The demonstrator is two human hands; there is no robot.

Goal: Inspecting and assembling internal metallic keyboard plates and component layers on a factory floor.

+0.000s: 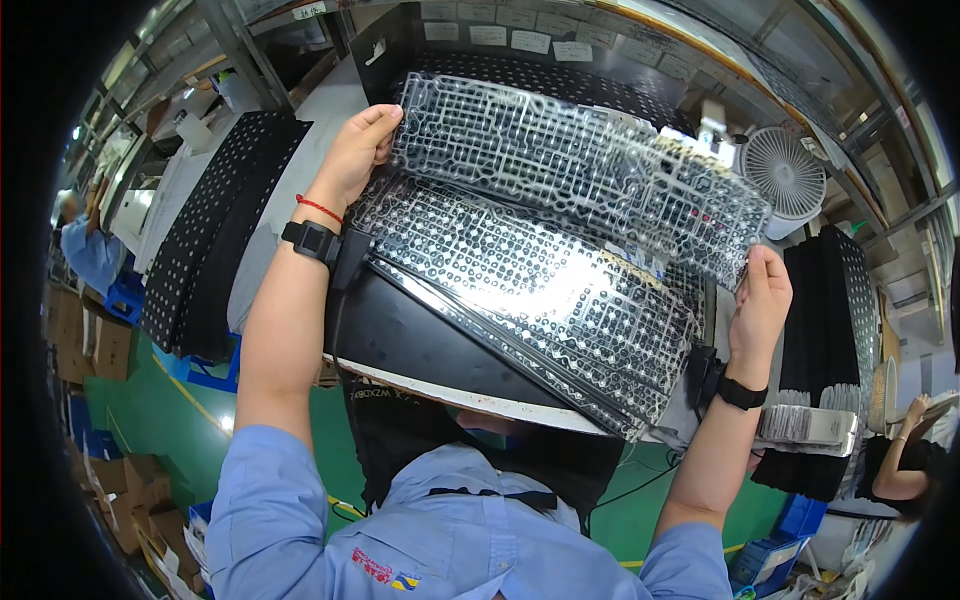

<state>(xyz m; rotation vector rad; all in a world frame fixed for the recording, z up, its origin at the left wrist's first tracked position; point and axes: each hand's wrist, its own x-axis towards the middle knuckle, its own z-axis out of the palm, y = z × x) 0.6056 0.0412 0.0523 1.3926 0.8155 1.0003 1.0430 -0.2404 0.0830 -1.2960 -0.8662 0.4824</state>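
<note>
- Your blue shirt (pixel 450 530) fills the lower edge of the head view, a small red, blue and yellow patch on its chest, and both bare forearms rise from it.
- Your left hand (pixel 355 155) has its grip pinched on the upper left corner of a clear membrane sheet (pixel 570 165), fingers curled over the edge; a red cord and a black wrist strap sit below it.
- Your right hand (pixel 760 300) has its grip clenched on the sheet's lower right corner, thumb on the near face, with a black band at the wrist.
- You hold the membrane sheet in the air between the two hands, tilted down toward your right, above a stack of similar shiny dotted sheets (pixel 530 290).
- That stack lies on a black tray (pixel 420 335) with a white front edge, resting on the worktop (pixel 330 105).
- Black perforated panels (pixel 215 220) lie on your left, and more stand upright on your right (pixel 830 330).
- A white round fan (pixel 785 175) stands just beyond the sheet's right end.
- White rectangular labels (pixel 530 40) run in a row along the black shelf edge at the top.
- Brown cardboard boxes (pixel 95 345) sit on the green floor at far left, beside blue crates (pixel 125 295).
- Another person's arm (pixel 900 470) shows at lower right.
</note>
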